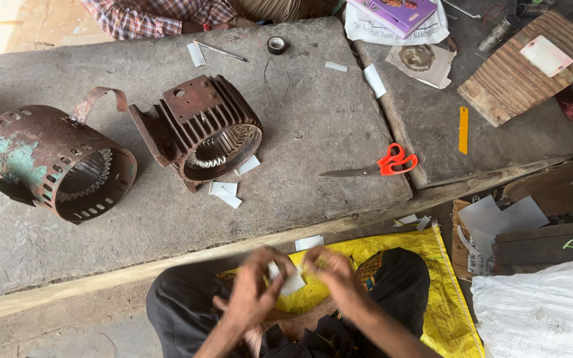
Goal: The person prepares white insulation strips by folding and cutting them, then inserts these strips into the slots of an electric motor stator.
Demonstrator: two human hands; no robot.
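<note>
Left hand [250, 292] and right hand [331, 278] both pinch a small white paper slip [291, 281] above the lap, fingers closed on it; beyond, on the rough grey stone counter [313, 119], lie a rusty finned motor housing [203, 129], a perforated rusty shell [54, 162], and orange-handled scissors [392, 161] near its right edge.

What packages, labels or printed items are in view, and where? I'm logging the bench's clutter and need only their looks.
Purple box: top edge, right of centre, flat rectangular carton, purple with pink.
White printed bag: under that box, crumpled white plastic with dark print.
Yellow sack: spread under the person's lap, bright yellow woven sheet with faint print.
White card: top right on the ribbed wooden board, blank rounded rectangle.
</note>
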